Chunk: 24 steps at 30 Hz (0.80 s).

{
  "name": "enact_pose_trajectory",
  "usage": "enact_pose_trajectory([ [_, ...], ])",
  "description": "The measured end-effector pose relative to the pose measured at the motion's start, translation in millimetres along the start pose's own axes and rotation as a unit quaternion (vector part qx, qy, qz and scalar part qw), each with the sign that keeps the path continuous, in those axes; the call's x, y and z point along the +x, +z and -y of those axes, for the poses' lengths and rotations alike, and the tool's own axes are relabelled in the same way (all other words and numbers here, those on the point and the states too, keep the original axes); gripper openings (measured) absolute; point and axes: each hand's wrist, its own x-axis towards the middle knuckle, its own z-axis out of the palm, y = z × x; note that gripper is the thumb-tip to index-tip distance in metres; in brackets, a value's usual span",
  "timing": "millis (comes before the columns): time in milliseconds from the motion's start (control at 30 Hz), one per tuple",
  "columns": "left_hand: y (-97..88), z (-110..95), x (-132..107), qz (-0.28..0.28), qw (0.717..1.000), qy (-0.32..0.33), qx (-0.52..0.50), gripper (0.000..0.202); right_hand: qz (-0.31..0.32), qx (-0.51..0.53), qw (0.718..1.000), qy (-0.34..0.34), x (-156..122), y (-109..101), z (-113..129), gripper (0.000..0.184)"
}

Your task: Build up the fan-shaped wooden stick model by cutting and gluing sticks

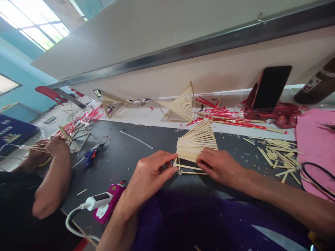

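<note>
A twisted model of pale wooden sticks (196, 143) stands on the dark tabletop in front of me, its sticks laid side by side like a fan. My left hand (154, 172) pinches the model's left lower corner between thumb and fingers. On the other side, my right hand (217, 164) is closed at the near right edge, its fingertips at the end of a stick; that end is hidden. Between both hands a gap shows in the frame above the lowest sticks. A finished-looking fan-shaped stick model (180, 104) stands behind, near the wall.
Short cut sticks (280, 155) lie at right beside pink foam (314, 146). A phone (272, 87) leans near a brown bottle (318, 83). At left are a glue gun (90, 157), a magenta device (110, 204) with a white cable, and a co-worker's hands (57, 146) holding sticks.
</note>
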Motion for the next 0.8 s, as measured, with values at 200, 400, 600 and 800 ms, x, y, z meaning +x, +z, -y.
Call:
enact_pose_trajectory([
  [200,1.2,2.1,-0.3,-0.001,1.000,0.010,0.005,0.026,0.024,0.006,1.000,0.009,5.6,-6.3,-2.9,0.012],
  [400,3.3,5.7,1.6,-0.009,0.999,0.020,0.044,0.032,0.082,-0.005,0.996,0.021,20.3,-24.1,-3.2,0.010],
  [600,4.0,6.3,2.4,-0.012,0.998,0.029,0.055,0.030,0.100,0.002,0.995,-0.003,29.1,-28.2,-7.1,0.012],
  [800,3.2,7.6,1.8,-0.016,0.997,0.033,0.061,0.031,0.098,-0.016,0.995,-0.002,26.6,-28.5,-6.2,0.012],
])
